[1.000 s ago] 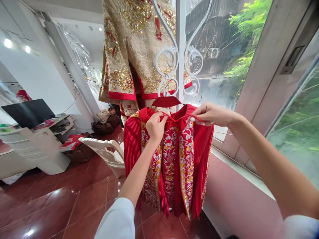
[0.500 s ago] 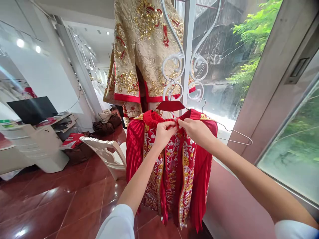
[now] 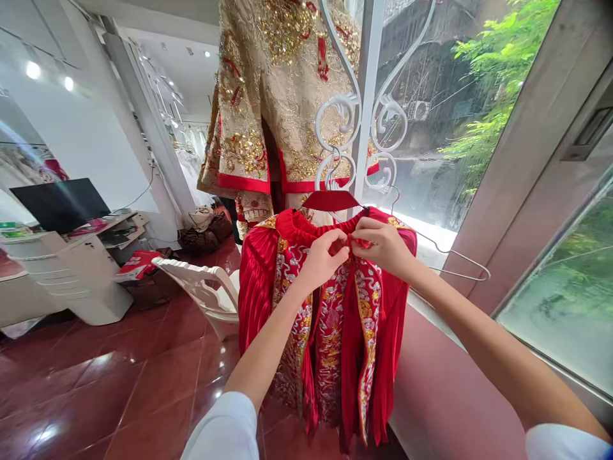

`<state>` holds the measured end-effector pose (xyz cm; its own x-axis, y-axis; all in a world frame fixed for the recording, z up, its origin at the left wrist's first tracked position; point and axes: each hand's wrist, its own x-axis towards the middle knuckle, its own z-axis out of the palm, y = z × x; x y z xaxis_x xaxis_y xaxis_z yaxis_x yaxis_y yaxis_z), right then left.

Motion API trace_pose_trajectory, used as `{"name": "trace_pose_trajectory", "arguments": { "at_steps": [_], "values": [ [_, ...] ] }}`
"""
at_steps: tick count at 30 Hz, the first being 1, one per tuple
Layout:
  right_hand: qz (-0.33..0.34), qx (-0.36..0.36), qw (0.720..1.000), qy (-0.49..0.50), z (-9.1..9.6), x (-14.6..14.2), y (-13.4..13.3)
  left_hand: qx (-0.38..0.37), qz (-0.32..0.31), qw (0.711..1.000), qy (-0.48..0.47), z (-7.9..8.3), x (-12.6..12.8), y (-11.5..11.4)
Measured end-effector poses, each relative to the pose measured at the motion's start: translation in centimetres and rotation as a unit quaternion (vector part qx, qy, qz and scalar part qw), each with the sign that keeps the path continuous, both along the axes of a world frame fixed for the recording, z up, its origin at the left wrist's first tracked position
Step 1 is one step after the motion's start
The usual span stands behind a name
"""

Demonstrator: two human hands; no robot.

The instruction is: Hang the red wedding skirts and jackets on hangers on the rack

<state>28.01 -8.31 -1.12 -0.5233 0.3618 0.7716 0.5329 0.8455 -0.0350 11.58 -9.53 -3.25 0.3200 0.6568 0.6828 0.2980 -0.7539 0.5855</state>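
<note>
- Glossy red-brown floor tiles (image 3: 158, 377) spread under a white surface (image 3: 115, 225) at the far left, which carries a black monitor (image 3: 60, 206). A red printed packet (image 3: 136, 265) lies near it on a low pile, its lettering too small to read.
- White plastic chair (image 3: 201, 287) stands beside the hanging garment, its back turned toward the left arm.
- Left hand (image 3: 325, 259) is closed in a pinch on the gathered red collar (image 3: 299, 225) of the red robe (image 3: 256, 287), just beside the right hand.
- Red robe hangs in front of the person, with gold-and-white embroidered bands and pleated sides, on a red hanger (image 3: 330, 200) hooked to white scrollwork ironwork (image 3: 368, 108). A gold beaded gown (image 3: 287, 96) with red trim hangs higher behind it.
- Right hand (image 3: 380, 246) is curled shut, pinching a thin red tie (image 3: 360, 242) at the neckline.
- Bare wire hanger (image 3: 454, 263) dangles to the right, before a window (image 3: 498, 76) showing green foliage.
</note>
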Motion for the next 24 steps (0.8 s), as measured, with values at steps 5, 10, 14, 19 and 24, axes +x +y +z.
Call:
{"name": "trace_pose_trajectory", "arguments": {
  "at_steps": [5,10,14,19,24],
  "values": [
    [-0.156,0.063,0.985,-0.025,-1.1,1.2,1.2,0.104,0.155,0.978,0.087,-0.6,-1.1,0.7],
    [-0.206,0.041,0.978,0.014,-1.7,2.1,1.7,0.137,0.232,0.961,0.063,-1.7,-1.5,1.2],
    [-0.082,-0.137,0.969,0.189,-1.5,0.8,0.9,0.01,0.114,0.991,-0.074,-2.1,0.3,0.9],
    [0.027,-0.393,0.848,0.356,-1.2,0.9,1.7,-0.167,-0.032,0.966,-0.193,-1.9,1.2,1.3],
    [-0.039,-0.307,0.931,0.192,-0.9,3.5,2.5,-0.055,0.149,0.986,-0.048,-1.7,-1.2,2.1]
  ]
}}
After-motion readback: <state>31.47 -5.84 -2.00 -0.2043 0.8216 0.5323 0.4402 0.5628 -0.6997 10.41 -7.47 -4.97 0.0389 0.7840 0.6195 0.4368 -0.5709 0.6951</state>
